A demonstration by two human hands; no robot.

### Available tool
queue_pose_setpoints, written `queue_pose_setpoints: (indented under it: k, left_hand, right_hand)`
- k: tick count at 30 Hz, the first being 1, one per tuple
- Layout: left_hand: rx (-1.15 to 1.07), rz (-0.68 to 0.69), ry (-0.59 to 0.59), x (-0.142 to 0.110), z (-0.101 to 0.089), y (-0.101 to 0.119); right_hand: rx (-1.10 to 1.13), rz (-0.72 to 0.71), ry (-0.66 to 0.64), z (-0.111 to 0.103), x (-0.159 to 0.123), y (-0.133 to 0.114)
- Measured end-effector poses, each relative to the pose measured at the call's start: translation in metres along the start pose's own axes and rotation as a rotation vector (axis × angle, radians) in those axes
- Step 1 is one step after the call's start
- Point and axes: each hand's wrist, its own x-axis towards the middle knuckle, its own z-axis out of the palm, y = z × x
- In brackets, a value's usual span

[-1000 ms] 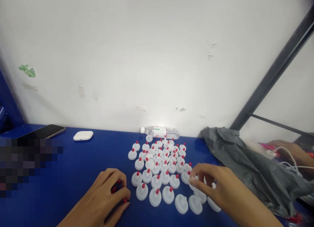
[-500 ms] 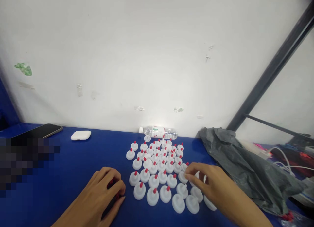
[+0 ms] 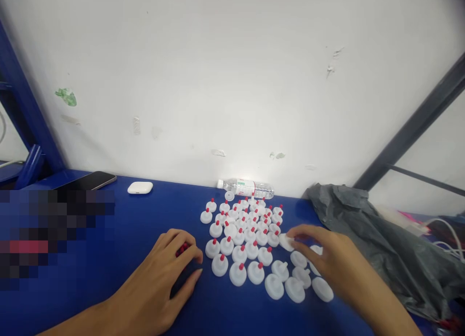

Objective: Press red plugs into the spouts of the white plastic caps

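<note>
Fingers of the right hand touch a white cap.

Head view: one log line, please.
left hand: curled over red pieces | right hand: fingertips at white piece | bottle: on its side

Bottle on its side near the wall, white case, phone, grey plastic.
</note>
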Motion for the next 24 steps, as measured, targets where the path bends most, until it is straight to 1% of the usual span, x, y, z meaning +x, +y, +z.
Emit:
queue_pose_setpoints:
  k: [4,7,8,10,11,13,15,17,19,21,24]
  left_hand:
    - [-0.097,-0.023,0.035,0.001,-0.007,0.006]
    - [-0.138,0.019,0.060,0.001,-0.010,0.009]
    - [-0.144,0.041,0.074,0.000,-0.011,0.010]
    - [-0.143,0.088,0.096,-0.002,-0.013,0.010]
    - [-0.135,0.113,0.103,-0.003,-0.014,0.010]
    - [-0.111,0.164,0.108,-0.005,-0.017,0.010]
    - [-0.069,0.232,0.080,-0.006,-0.020,0.011]
    - [-0.013,0.292,0.056,-0.006,-0.024,0.013]
    - [0.040,0.316,0.060,-0.004,-0.026,0.016]
    - [0.064,0.313,0.076,-0.002,-0.028,0.019]
    - [0.062,0.310,0.079,-0.002,-0.028,0.019]
  right_hand:
    - [0.084,-0.126,0.118,-0.009,-0.002,-0.020]
    - [0.141,-0.214,0.142,-0.005,-0.008,-0.045]
    - [0.164,-0.243,0.139,-0.001,-0.011,-0.055]
    - [0.205,-0.306,0.093,0.009,-0.015,-0.076]
    - [0.211,-0.359,0.051,0.016,-0.017,-0.086]
    - [0.167,-0.515,-0.018,0.030,-0.018,-0.105]
    - [0.107,-0.637,0.006,0.045,-0.017,-0.119]
    - [0.049,-0.712,0.079,0.057,-0.016,-0.128]
    - [0.004,-0.746,0.116,0.063,-0.015,-0.133]
    - [-0.013,-0.752,0.114,0.064,-0.015,-0.134]
    - [0.034,-0.664,0.078,0.059,-0.016,-0.133]
